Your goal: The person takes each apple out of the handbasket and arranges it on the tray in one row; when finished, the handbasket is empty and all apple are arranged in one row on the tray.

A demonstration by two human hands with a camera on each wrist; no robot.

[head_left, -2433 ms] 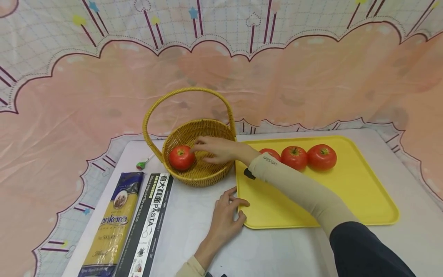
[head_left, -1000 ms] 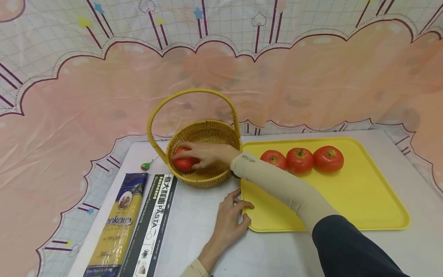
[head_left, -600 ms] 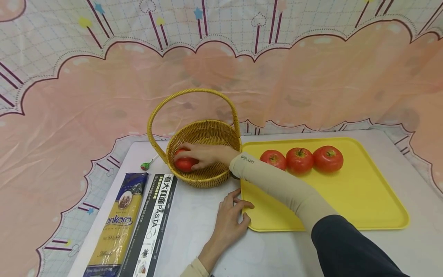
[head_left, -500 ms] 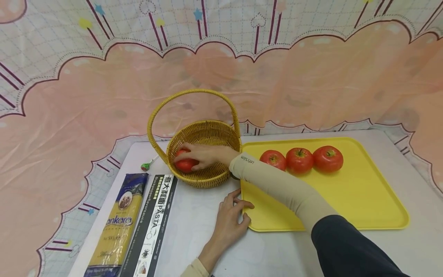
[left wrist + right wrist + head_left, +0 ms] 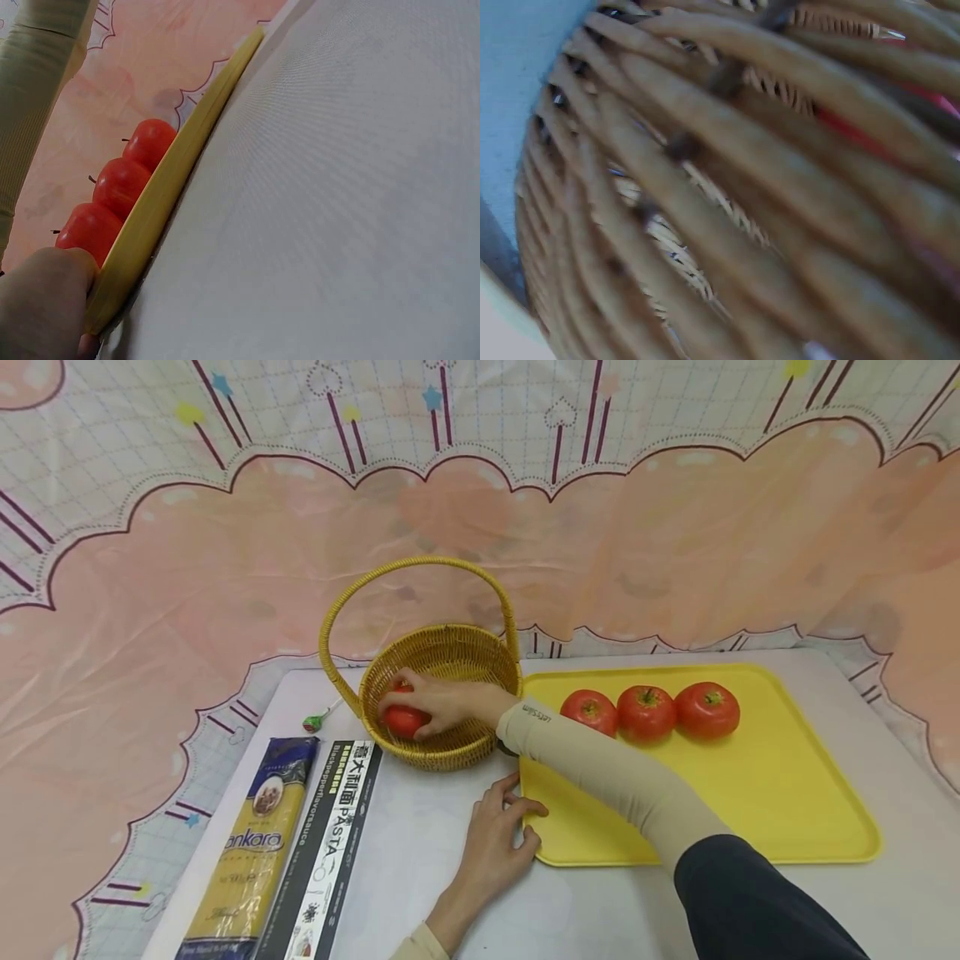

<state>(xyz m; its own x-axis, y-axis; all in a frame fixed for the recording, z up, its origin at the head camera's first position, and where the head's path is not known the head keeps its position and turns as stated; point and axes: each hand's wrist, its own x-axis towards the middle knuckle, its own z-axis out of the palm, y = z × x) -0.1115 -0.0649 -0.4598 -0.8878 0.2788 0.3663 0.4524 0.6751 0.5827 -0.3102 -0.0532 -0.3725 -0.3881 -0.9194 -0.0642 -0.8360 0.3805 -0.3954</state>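
In the head view my right hand [image 5: 431, 700] reaches into a woven basket [image 5: 450, 756] with a tall hoop handle. Its fingers curl round a red tomato [image 5: 407, 722] at the basket's left side. The right wrist view is filled by the basket's weave [image 5: 705, 135], with bits of red showing through the gaps. My left hand [image 5: 495, 835] grips the near left corner of a yellow tray [image 5: 787, 810]. In the left wrist view part of that hand [image 5: 43, 300] lies against the tray's rim [image 5: 161, 202].
Three tomatoes [image 5: 647, 714] sit in a row at the tray's back, left of its far right corner. Left of the basket lies a lollipop [image 5: 313, 722]. In front are a yellow-and-blue pasta packet [image 5: 251, 852] and a long black-and-white pasta box [image 5: 322, 852].
My right hand, first beside the tomato in the basket, has moved left onto it and grasped it. The tomato has since shifted slightly right. My left hand stays at the tray corner.
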